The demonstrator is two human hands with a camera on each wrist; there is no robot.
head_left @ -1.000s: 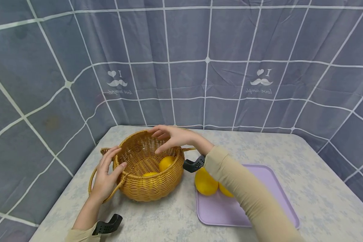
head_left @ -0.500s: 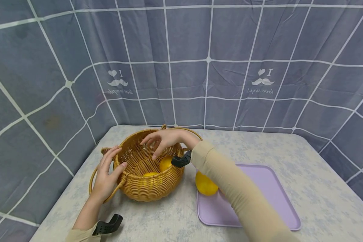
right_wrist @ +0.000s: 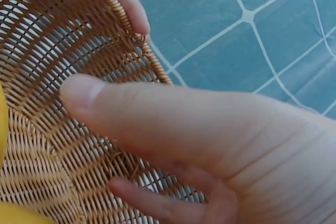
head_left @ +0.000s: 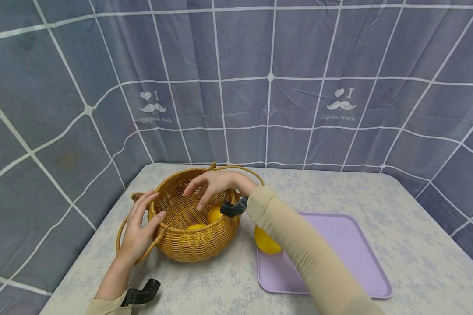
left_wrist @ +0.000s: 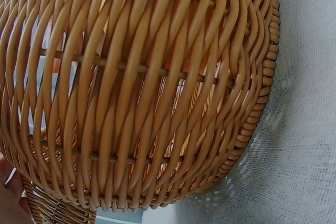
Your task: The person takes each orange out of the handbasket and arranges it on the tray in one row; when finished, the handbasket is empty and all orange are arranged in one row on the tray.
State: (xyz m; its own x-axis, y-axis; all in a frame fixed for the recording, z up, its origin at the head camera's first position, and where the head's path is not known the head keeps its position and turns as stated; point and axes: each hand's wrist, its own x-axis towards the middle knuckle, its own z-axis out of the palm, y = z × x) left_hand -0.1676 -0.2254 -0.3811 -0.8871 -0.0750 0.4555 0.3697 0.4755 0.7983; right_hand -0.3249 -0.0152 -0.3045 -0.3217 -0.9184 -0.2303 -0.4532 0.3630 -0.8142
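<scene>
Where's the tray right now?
In the head view, the tray lies on the table, right of the basket, partly hidden by the right sleeve, with a yellow fruit at its left edge.

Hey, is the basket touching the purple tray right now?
Apart. The head view plainly shows a strip of table between the basket and the near left edge of the tray.

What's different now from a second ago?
The right hand has moved left and lower over the basket, with nothing visible in its grasp. Its sleeve shifted left, hiding where a second yellow fruit showed on the tray. Nothing was visibly taken or released. The left hand stays at the basket's rim; basket, tray and visible fruit look unmoved.
</scene>
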